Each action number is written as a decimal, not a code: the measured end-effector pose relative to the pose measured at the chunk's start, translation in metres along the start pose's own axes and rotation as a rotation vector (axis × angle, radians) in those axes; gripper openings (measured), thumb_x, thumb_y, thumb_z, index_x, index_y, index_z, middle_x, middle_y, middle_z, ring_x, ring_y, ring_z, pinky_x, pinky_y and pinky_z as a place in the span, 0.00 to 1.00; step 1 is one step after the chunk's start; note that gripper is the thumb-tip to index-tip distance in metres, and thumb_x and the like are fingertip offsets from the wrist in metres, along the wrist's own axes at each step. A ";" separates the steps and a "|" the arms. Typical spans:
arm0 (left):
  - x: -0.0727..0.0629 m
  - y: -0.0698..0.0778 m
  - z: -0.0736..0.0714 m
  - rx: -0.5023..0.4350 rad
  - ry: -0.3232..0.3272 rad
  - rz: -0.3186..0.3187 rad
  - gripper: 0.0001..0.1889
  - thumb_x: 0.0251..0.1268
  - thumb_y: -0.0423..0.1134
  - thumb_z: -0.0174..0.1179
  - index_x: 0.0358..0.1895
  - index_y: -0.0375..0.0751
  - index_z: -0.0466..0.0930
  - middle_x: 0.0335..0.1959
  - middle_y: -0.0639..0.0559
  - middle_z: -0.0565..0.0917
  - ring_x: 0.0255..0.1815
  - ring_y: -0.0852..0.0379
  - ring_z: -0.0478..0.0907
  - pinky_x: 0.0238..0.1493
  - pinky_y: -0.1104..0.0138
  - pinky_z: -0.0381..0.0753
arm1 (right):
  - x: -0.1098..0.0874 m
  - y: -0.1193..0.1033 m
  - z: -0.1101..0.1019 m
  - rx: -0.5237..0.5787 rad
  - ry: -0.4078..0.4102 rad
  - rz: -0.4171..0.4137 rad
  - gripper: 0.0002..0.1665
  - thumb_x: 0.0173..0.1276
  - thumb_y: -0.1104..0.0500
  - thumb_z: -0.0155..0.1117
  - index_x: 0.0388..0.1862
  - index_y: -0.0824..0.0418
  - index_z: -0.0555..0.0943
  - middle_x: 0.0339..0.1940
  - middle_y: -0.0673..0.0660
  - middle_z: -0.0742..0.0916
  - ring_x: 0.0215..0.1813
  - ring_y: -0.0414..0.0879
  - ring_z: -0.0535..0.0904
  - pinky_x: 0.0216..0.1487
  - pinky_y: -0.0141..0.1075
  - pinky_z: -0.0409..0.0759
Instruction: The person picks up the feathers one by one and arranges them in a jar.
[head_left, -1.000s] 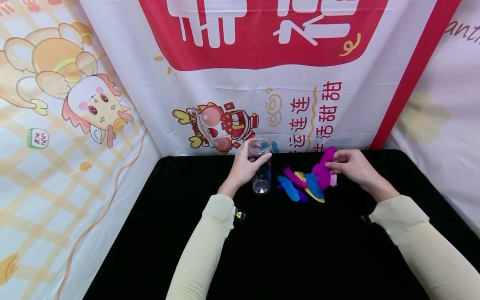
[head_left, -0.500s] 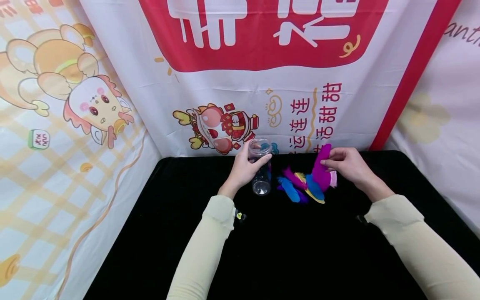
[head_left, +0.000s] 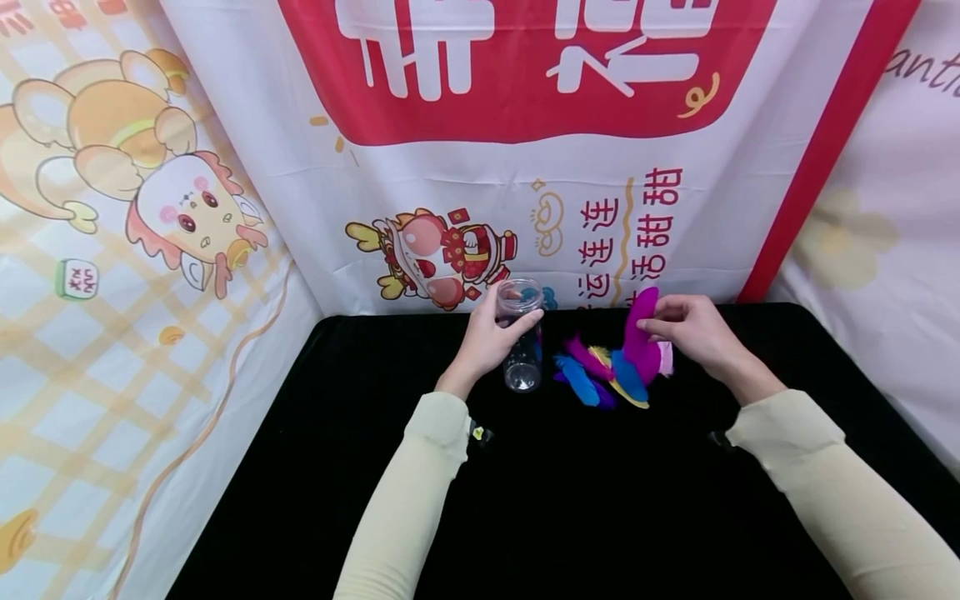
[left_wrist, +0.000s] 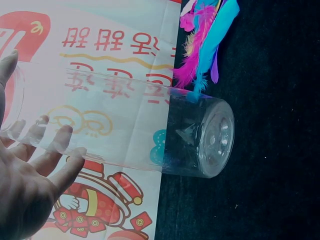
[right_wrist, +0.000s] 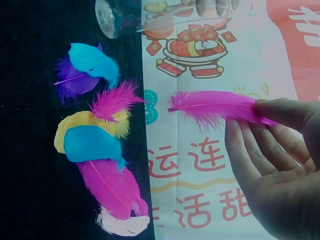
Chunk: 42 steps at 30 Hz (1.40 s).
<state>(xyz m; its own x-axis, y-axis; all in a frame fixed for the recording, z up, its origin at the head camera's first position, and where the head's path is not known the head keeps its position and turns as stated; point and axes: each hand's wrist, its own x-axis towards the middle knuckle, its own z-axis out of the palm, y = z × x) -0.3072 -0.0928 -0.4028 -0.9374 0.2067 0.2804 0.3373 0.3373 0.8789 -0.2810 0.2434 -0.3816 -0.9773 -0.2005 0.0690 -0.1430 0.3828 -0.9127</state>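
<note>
My left hand (head_left: 483,337) grips a clear plastic jar (head_left: 523,375) near its open mouth, thumb on one side and fingers round the other. In the left wrist view the jar (left_wrist: 185,135) looks see-through with nothing inside. Between thumb and fingers, my right hand (head_left: 697,332) pinches a magenta feather (right_wrist: 215,105) by one end. This feather is lifted above a loose row of feathers on the black cloth. Lying there are a light blue feather (right_wrist: 92,59), a purple one (right_wrist: 77,90), a yellow one (right_wrist: 64,131), a darker blue one (right_wrist: 92,144), a magenta one (right_wrist: 110,185) and a pale pink one (right_wrist: 127,226).
Black cloth (head_left: 570,500) covers the table. A printed white and red backdrop (head_left: 300,208) hangs right behind its far edge. Patterned sheets (head_left: 90,350) hang at the left and right sides.
My right hand has shifted slightly left with the magenta feather, and the feather now stands clearer of the pile. The left hand and the jar have stayed in place.
</note>
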 end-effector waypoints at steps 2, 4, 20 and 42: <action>0.000 0.000 0.000 0.002 0.000 -0.002 0.39 0.67 0.59 0.67 0.74 0.49 0.63 0.66 0.42 0.76 0.61 0.51 0.78 0.64 0.52 0.78 | 0.000 0.000 0.001 0.003 0.003 0.000 0.16 0.73 0.61 0.67 0.46 0.76 0.79 0.39 0.60 0.91 0.39 0.44 0.88 0.42 0.33 0.86; -0.001 0.000 0.000 0.005 -0.001 0.000 0.38 0.67 0.58 0.67 0.74 0.50 0.63 0.66 0.40 0.76 0.61 0.50 0.78 0.64 0.52 0.78 | -0.002 -0.001 0.001 0.007 0.009 -0.002 0.17 0.73 0.60 0.68 0.46 0.76 0.79 0.39 0.59 0.91 0.39 0.44 0.88 0.42 0.34 0.87; -0.002 0.000 0.000 0.008 0.002 -0.010 0.38 0.67 0.58 0.67 0.74 0.50 0.63 0.64 0.43 0.77 0.60 0.51 0.78 0.64 0.53 0.78 | 0.002 -0.011 0.008 0.112 0.069 -0.037 0.18 0.71 0.63 0.70 0.49 0.78 0.80 0.36 0.50 0.91 0.37 0.41 0.88 0.41 0.34 0.87; 0.001 0.001 0.001 0.002 0.001 -0.012 0.38 0.67 0.59 0.67 0.74 0.49 0.63 0.64 0.45 0.76 0.60 0.51 0.78 0.65 0.54 0.77 | 0.005 -0.039 0.011 0.145 0.139 -0.072 0.16 0.69 0.60 0.73 0.43 0.74 0.83 0.33 0.51 0.92 0.35 0.43 0.88 0.40 0.35 0.87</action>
<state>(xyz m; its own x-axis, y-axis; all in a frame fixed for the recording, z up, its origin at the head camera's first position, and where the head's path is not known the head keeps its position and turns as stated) -0.3078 -0.0915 -0.4023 -0.9414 0.2019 0.2701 0.3261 0.3416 0.8814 -0.2783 0.2180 -0.3503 -0.9791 -0.0919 0.1816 -0.1986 0.2361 -0.9512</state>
